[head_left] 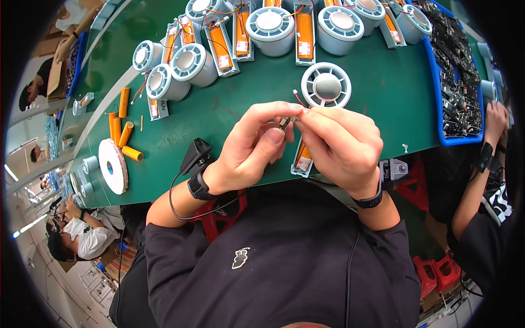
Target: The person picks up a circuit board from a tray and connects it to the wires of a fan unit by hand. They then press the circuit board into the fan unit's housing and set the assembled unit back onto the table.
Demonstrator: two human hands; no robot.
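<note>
A small dark circuit board [283, 123] is pinched between the thumb and fingers of my left hand [252, 145]. My right hand [345, 146] meets it from the other side, fingertips pressed together at the board's end; what they grip is hidden. Just above the fingertips, a thin red wire with a small white plug [296, 92] sticks up. Right beyond my hands lies a light blue round fan head [327, 86] with a silver centre. Below them, partly covered by my right hand, is a light blue handle shell with an orange battery [303, 158] in it.
Several light blue fan units [269, 26] with orange batteries line the far side of the green table [229, 109]. Loose orange batteries [126, 133] and a white reel [113, 167] are at left. A blue tray [474, 139] of circuit boards stands right, near a co-worker's arm [476, 180].
</note>
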